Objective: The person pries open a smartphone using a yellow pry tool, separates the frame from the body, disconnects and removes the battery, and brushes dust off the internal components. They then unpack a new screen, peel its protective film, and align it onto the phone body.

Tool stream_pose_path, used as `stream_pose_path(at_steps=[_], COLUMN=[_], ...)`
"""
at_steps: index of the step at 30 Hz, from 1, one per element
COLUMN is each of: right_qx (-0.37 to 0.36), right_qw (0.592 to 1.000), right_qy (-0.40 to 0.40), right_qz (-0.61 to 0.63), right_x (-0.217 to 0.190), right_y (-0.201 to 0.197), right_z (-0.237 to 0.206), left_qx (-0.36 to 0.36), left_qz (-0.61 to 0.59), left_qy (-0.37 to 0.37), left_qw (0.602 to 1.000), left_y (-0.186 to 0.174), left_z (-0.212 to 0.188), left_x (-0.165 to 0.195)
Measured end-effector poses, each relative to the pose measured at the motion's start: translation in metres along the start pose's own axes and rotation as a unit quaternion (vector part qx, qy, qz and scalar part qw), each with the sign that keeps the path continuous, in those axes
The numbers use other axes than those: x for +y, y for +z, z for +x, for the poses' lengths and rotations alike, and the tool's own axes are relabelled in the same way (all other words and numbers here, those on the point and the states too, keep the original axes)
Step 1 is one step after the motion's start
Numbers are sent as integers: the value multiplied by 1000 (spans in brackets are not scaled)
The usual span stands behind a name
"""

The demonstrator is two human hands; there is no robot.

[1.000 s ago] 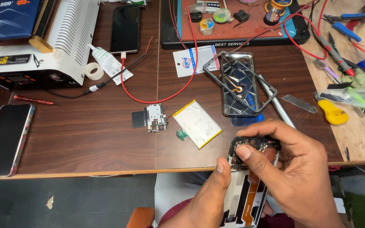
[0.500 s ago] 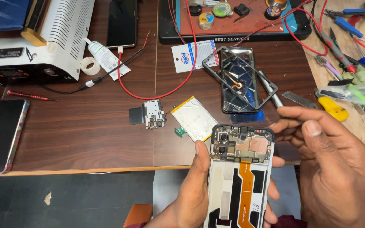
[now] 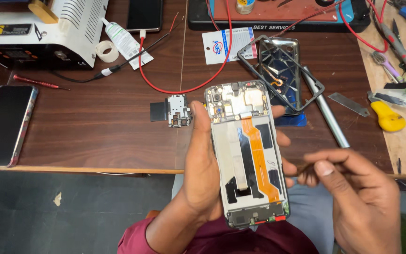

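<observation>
**Left hand cradles, right hand pinches**

The left hand (image 3: pixel 203 169) comes up from the lower edge of the view, its wrist in a maroon sleeve (image 3: pixel 137 237). The palm faces inward, the thumb lies straight up along one side and the fingertips (image 3: pixel 284 138) show curled round the other side, closed in a grip. The right hand (image 3: pixel 358 197) sits lower right, back toward the camera, thumb and forefinger pressed together in a pinch pointing left.
</observation>
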State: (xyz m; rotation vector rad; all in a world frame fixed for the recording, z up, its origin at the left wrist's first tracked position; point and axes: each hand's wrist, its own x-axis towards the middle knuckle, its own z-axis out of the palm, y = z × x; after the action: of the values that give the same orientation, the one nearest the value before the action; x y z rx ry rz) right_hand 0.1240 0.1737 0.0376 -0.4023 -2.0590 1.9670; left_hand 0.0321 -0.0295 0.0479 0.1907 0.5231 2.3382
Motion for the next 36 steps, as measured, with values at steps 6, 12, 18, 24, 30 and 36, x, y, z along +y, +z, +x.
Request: stream_pose_path(at_steps=[6,12,18,24,30,36], right_qx=[-19,-17,-32,46,24,11], right_qw=[999,994,974,972,968,969], right_qy=[37,40,-201,-198,-226,-230], right_qz=[-23,-102,-103,-120,-109,-91], right_x=[12,1,-11,-24,-24,-20], right_y=[-4,2,26,38,42,39], right_z=[-9,-12,-30,-24,-18,-15], left_qx=[-28,8,67,124,132,116], left_qz=[-48,-38,-51,-117,-139,-161], left_qy=[22,20,3,-60,-68,-50], left_qw=[998,999,996,984,979,979], left_y=[0,2,7,12,8,3], left_z=[0,0,3,8,6,6], left_x=[1,2,4,-5,-5,-11])
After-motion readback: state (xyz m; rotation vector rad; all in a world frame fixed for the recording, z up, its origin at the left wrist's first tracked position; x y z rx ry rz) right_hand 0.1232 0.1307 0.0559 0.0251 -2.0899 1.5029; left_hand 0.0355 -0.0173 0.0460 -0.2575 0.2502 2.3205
